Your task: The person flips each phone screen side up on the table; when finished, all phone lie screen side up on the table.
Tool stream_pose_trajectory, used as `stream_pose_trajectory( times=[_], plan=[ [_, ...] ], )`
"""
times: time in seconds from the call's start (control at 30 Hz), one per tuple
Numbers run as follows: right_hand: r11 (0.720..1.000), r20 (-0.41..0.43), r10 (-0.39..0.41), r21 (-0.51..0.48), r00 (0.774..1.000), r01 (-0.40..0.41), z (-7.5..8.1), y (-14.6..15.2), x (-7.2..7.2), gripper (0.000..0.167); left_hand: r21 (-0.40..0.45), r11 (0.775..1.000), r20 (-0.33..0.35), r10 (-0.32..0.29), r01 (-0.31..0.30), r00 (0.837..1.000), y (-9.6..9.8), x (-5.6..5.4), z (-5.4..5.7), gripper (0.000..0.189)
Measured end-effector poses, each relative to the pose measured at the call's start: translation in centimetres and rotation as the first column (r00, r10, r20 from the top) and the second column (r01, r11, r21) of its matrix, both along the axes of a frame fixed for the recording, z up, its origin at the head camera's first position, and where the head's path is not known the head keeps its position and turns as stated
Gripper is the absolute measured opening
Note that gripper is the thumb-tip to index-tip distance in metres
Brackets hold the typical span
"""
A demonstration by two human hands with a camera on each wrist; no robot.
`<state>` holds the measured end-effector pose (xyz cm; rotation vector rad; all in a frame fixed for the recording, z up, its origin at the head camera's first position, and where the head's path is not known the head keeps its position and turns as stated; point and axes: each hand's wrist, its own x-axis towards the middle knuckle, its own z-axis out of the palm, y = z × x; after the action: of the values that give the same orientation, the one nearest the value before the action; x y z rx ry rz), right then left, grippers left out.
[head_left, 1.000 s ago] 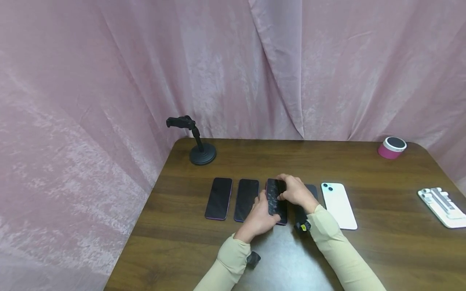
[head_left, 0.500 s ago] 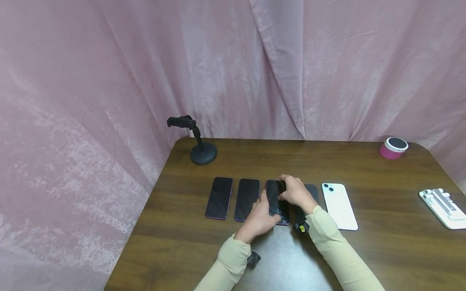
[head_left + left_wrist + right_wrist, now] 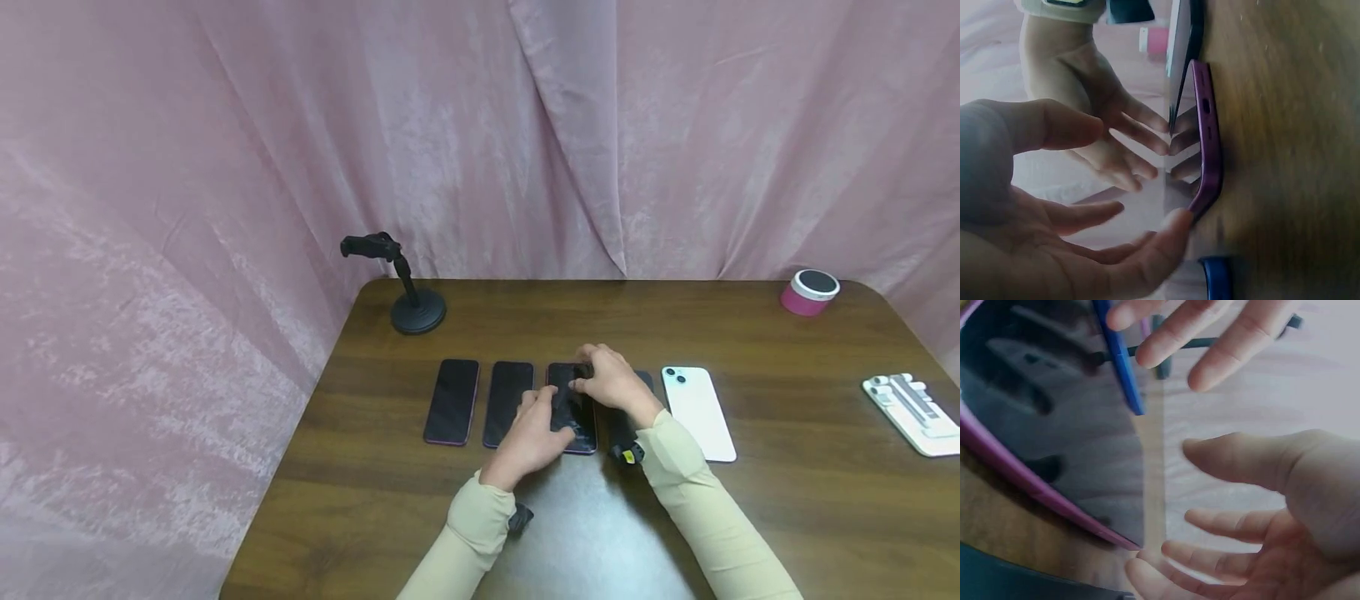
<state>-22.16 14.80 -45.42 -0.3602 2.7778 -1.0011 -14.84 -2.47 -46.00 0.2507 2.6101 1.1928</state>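
Observation:
A dark-screened smartphone (image 3: 573,410) with a purple frame (image 3: 1211,144) lies face up between my hands. At its left and near edges is my left hand (image 3: 528,437), fingers spread and loosely bent; in the left wrist view one fingertip (image 3: 1179,220) is at or very near the phone's corner. My right hand (image 3: 615,383) hovers over the phone's far right part, its fingers parted and not gripping it. The right wrist view shows that hand's thumb (image 3: 1241,456) and fingers apart from the glossy screen (image 3: 1091,469), which mirrors fingers.
Two more dark phones, one on the left (image 3: 452,402) and one nearer (image 3: 507,404), lie in the same row. A dark phone (image 3: 643,379) sits partly under my right hand, beside a white phone (image 3: 697,412). Around them are a black stand (image 3: 417,311), a pink jar (image 3: 806,296) and a white case-like item (image 3: 911,414).
The middle phone's near end has shifted slightly right. My left thumb has drawn back from its near edge, and my right hand's fingers have loosened. The head view has tilted slightly.

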Motion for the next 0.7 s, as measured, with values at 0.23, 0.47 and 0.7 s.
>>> stream_pose_trajectory(
  times=[0.23,0.47,0.7],
  plan=[
    [0.981,-0.068,-0.013,-0.196,0.998,-0.001,0.6,1.1,-0.2,0.048,0.033,0.998,-0.164,-0.056,0.062,0.985,-1.0,-1.5,-0.1,0.060],
    [0.945,-0.102,-0.021,-0.326,0.995,-0.014,0.7,1.8,-0.2,0.052,0.160,0.978,-0.187,-0.104,0.135,0.977,-1.5,-2.6,-0.1,0.068],
    [0.941,-0.110,0.018,-0.334,0.994,-0.054,0.9,2.7,-0.3,0.053,0.165,0.973,-0.161,-0.136,0.163,0.977,-0.6,-2.8,-0.2,0.075]
  ],
)
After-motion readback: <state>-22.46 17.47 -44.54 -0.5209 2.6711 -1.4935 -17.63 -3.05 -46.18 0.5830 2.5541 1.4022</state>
